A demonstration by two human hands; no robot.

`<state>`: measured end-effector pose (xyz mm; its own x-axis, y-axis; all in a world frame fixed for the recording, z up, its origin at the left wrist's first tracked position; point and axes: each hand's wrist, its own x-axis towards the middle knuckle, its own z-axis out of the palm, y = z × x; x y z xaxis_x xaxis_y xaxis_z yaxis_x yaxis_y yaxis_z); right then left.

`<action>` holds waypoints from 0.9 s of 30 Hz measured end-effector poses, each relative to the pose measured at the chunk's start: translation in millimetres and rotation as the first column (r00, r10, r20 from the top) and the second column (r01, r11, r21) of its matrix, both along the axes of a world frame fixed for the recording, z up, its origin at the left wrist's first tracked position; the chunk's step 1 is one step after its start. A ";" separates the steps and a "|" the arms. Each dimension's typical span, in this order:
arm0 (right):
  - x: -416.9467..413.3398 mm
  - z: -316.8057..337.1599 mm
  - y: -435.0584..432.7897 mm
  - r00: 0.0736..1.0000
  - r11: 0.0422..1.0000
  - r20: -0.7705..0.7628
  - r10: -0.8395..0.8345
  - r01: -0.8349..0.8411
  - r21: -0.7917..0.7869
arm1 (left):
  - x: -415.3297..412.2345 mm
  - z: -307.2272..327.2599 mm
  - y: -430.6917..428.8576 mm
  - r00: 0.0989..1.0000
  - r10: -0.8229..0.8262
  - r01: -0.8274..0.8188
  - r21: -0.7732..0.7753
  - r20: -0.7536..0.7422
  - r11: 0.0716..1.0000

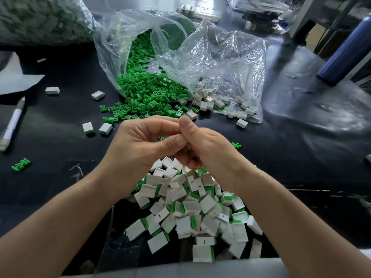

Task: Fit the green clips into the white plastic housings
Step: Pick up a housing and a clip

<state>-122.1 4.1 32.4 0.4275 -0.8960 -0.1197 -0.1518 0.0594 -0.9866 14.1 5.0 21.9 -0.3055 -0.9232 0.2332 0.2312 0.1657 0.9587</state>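
Both hands meet over the table [60,137], fingers curled in tight. Left hand [140,143] and right hand [202,147] pinch the same tiny thing btw the thumbs. Only a sliver of a green clip [181,134] shows, so can't tell its long axis or which way it points. White housings [192,207] w/ green in them are piled right under the wrists. Loose clips [148,93] spill from the bag [220,57] behind.

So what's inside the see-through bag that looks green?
Lots of green clips fill the clear bag and spill from its mouth onto the black table. Farther back, crinkled plastic hides how many remain.
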 end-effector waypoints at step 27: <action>-4.1 -8.2 -6.8 0.963 0.985 -0.270 -0.022 -0.025 -0.171 | 0.8 -1.5 0.5 0.999 0.040 -0.040 0.226 0.006 0.973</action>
